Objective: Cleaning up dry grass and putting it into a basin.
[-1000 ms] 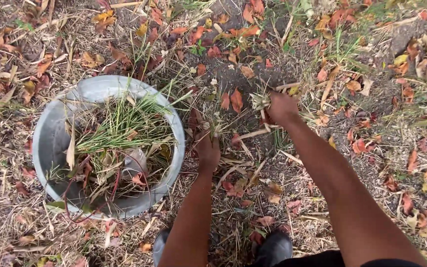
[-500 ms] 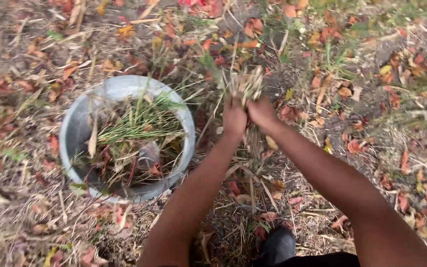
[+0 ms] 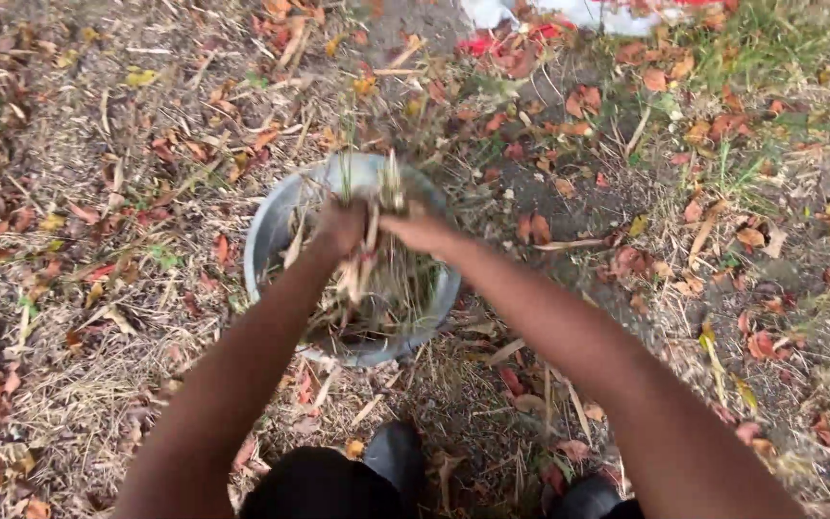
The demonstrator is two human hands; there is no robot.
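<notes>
Both hands point(image 3: 381, 229) over bowl point(image 3: 266, 231) — grass bundle point(image 3: 377, 264) between them; shoes point(image 3: 405, 457) below, leaf litter point(image 3: 98, 288) around.

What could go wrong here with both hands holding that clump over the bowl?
1. The clump of dry grass and leaves is loose, and strands poke out between the left hand and right hand, so bits may fall past the rim of the metal bowl onto the littered ground.
2. The bowl sits on uneven debris, so a knock from a forearm might tip it.
</notes>
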